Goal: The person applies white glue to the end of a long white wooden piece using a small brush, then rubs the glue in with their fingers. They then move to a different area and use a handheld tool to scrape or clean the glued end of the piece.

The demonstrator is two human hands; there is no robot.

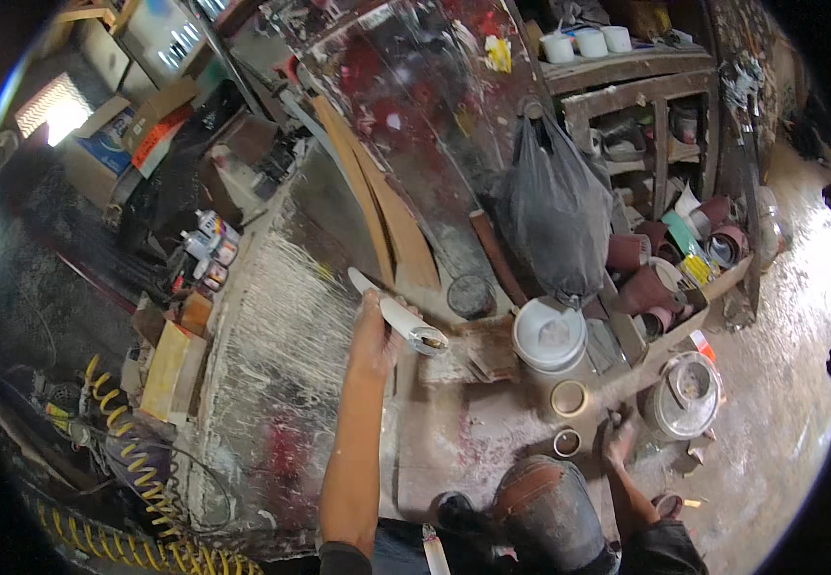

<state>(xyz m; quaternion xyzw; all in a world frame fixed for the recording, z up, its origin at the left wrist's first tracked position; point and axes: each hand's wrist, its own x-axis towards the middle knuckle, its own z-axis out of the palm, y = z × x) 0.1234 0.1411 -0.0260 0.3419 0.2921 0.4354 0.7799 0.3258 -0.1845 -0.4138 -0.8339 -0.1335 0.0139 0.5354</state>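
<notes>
A dark plastic bag point(557, 206) hangs beside a wooden cabinet point(638, 71).

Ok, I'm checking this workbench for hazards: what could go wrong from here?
The white tube, held aloft by the left hand alone, could slip and get damaged in a fall.

The bulging dark plastic bag, hung by its handles, might tear or come loose, perhaps knocking the white bucket that shows close to its lower end.

One left hand point(369, 331) and one right hand point(617, 441) showed | white tube point(401, 318) counted one | hanging plastic bag point(559, 211) was one | white shelf cups point(590, 42) numbered three | pale buckets point(530, 333) totalled two | small rings point(585, 399) beside the right hand made two
</notes>
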